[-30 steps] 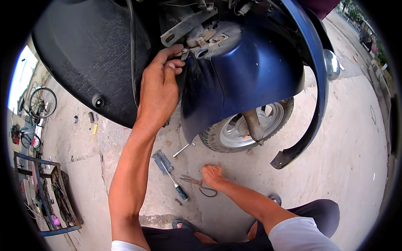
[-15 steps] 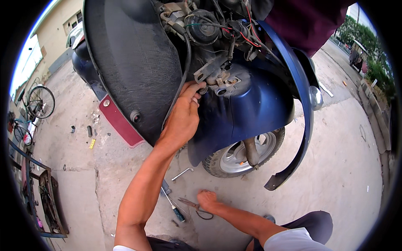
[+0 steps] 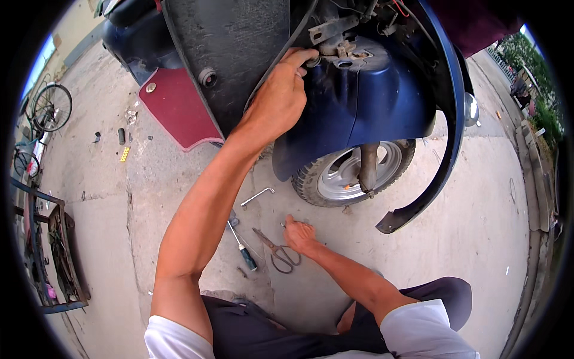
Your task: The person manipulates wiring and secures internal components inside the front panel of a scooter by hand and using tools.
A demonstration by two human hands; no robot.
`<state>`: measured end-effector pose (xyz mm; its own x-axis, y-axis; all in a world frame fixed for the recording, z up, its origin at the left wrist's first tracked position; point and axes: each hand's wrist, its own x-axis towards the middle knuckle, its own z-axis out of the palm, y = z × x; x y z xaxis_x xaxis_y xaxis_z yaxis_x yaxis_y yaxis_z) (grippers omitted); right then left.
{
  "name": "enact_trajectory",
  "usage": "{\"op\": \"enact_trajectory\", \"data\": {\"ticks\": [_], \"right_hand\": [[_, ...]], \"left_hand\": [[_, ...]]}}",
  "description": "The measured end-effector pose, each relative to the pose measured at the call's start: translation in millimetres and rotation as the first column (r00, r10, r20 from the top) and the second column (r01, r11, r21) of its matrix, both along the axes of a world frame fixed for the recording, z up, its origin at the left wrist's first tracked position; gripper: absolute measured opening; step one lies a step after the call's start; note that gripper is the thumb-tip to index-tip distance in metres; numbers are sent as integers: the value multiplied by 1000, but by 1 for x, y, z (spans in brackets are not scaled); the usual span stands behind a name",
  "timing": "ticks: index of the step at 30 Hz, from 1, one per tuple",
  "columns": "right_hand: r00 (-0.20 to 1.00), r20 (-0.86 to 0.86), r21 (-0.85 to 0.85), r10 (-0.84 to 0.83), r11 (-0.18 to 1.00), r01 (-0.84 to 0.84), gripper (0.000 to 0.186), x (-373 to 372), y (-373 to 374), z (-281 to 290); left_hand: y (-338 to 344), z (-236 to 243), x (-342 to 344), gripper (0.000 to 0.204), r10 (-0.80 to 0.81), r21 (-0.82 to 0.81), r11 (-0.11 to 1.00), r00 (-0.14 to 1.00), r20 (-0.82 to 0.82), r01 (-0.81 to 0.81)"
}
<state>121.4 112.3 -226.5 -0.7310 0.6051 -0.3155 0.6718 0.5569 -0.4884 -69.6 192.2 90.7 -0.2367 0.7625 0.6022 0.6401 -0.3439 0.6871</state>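
My left hand (image 3: 280,94) reaches up between a black panel (image 3: 233,57) and a blue front fender (image 3: 373,99). Its fingers are curled closed at a small dark round part beside a metal bracket (image 3: 332,30); what they grip is mostly hidden. Low over the concrete, my right hand (image 3: 301,235) has its fingers drawn together around a small thing, too little to name. Just left of it lie scissors (image 3: 278,251) with looped handles. Farther left are a screwdriver (image 3: 246,257) with a dark green handle and an L-shaped wrench (image 3: 258,197).
Below the fender stands the front wheel (image 3: 317,185). A curved blue trim piece (image 3: 448,149) hangs down on the right. A maroon panel (image 3: 176,113) juts out at left. A metal frame (image 3: 57,251) and a bicycle (image 3: 51,107) stand at the far left.
The view has tipped downward, so the vehicle sits higher in it. My right hand has moved off the scissors, which now show fully. My left hand stays at the same part.
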Motion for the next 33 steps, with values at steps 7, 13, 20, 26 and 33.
{"op": "enact_trajectory", "data": {"ticks": [7,13,20,26,33], "right_hand": [[904,-210,-602,-373,777,181,33,-9,26,64],[834,-164,-956,-527,294,-2,23,4,50,220],[875,-326,-845,-358,526,-100,33,13,64,347],[564,-510,-844,-650,505,-181,21,-7,87,374],[358,-583,-812,-729,515,-274,11,-43,100,357]], "left_hand": [[4,-2,0,45,25,81,997,995,-101,-17],[3,4,3,35,40,-78,996,997,66,-35],[-4,13,6,36,44,-69,997,995,88,-38],[-20,16,11,48,-9,-104,994,975,221,33],[-34,28,10,57,-18,-265,960,965,263,90]]}}
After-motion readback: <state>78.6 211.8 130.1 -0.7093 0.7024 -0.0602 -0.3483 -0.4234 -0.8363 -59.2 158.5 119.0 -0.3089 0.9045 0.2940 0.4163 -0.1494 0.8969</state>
